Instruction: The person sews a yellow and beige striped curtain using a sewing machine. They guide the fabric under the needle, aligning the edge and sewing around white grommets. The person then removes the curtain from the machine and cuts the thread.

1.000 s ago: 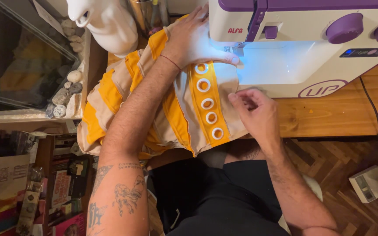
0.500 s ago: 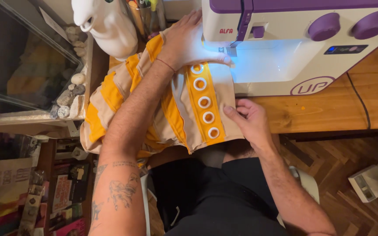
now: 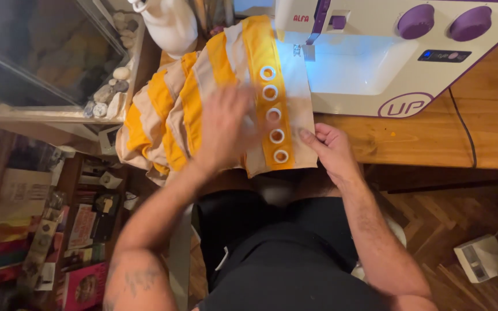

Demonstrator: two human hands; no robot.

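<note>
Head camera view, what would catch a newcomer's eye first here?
The yellow and beige striped fabric with a row of white rings lies mid-table, leading under the white and purple sewing machine at top right. The left hand lies blurred on the cloth; the right hand pinches its near edge.

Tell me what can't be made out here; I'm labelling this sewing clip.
Head view:
- Left hand: motion-blurred over the striped fabric; its grip is unclear.
- Right hand: fingertips at the fabric's edge, pinch uncertain.
- Sewing machine: top cut off by the frame; needle too small.
</note>
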